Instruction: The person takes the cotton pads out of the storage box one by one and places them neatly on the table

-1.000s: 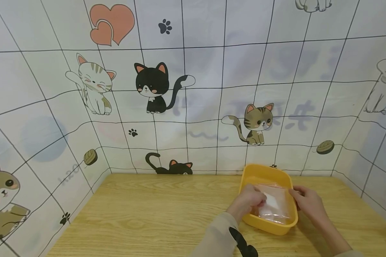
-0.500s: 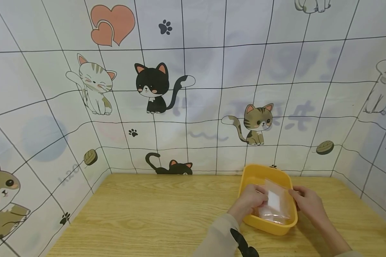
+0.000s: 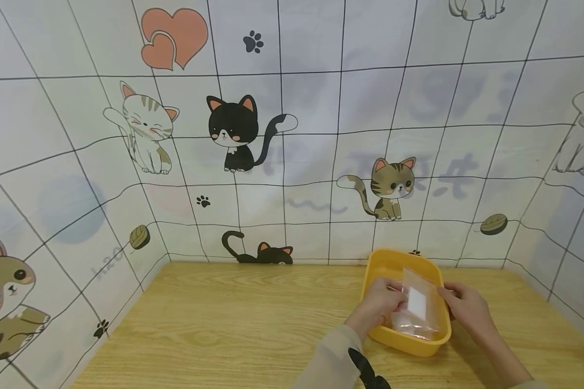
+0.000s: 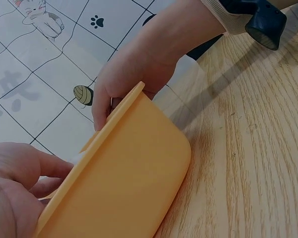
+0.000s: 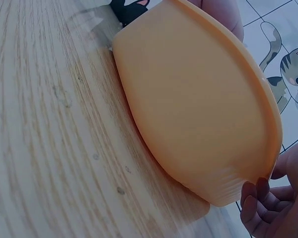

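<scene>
Two hands (image 3: 382, 299) (image 3: 469, 309), yellow tub (image 3: 400, 342), packet (image 3: 417, 303) partly hidden

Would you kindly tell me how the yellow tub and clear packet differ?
The yellow tub is opaque; the clear packet is translucent around its white patch. The tub is deep, the packet flatter. The tub is larger; the packet fits inside. Both are held: the tub by the right hand, the packet by the left hand.

Room type unclear, cat-print wall covering (image 3: 311, 102), wood-grain tabletop (image 3: 248, 319)
</scene>
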